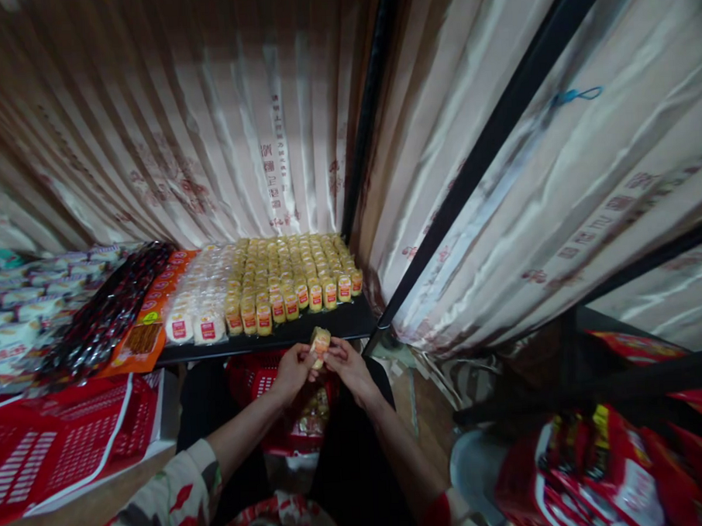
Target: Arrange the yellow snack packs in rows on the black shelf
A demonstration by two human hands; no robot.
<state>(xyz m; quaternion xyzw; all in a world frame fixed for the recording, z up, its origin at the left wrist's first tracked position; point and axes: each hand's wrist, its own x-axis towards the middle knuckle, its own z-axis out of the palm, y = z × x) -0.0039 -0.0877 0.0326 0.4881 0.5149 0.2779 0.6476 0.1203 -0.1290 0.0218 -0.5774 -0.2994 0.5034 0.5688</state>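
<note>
A small yellow wrapped snack cake (320, 343) with a red and orange label is held between my two hands, above my lap. My left hand (296, 370) pinches it from the left side. From the right, my right hand (348, 365) has its fingers closed on the same cake. Below them, between my knees, a red basket (256, 373) holds several more wrapped pieces (312, 416). Just beyond my hands, rows of matching yellow snack cakes (288, 293) stand on a black shelf (330, 322), labels facing me.
White wrapped cakes (198, 301), an orange snack packet (145, 338), dark long packets (105, 305) and white packages (32, 304) line the shelf leftward. A red basket (62, 438) lies at left. Red bags (604, 469) sit right, near black poles (469, 172). A curtain (217, 121) hangs behind.
</note>
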